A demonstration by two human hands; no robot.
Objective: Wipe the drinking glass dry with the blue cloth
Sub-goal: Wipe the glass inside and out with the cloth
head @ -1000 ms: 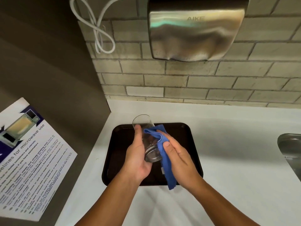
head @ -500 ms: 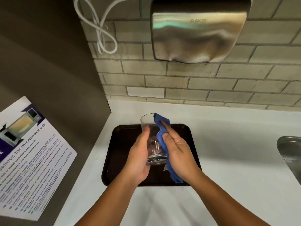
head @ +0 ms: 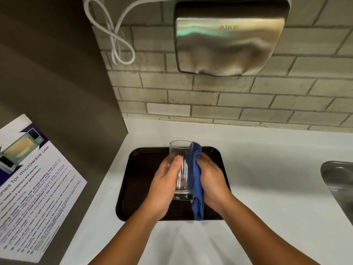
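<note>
Nearest, 2 forearms reach in over the white counter (head: 267, 169). The left hand (head: 164, 180) is wrapped around the glass (head: 181, 169), thumb across its front, holding it upright above the dark tray (head: 137, 178). The right hand (head: 212, 180) is closed over the cloth (head: 196, 188), pressing it flat against the glass's right side from rim to base, a tail hanging below. Wiping looks midway: only 1 side is covered now; the inside and left wall probably remain. Behind, a metal dryer (head: 229, 41) hangs on the brick wall.
</note>
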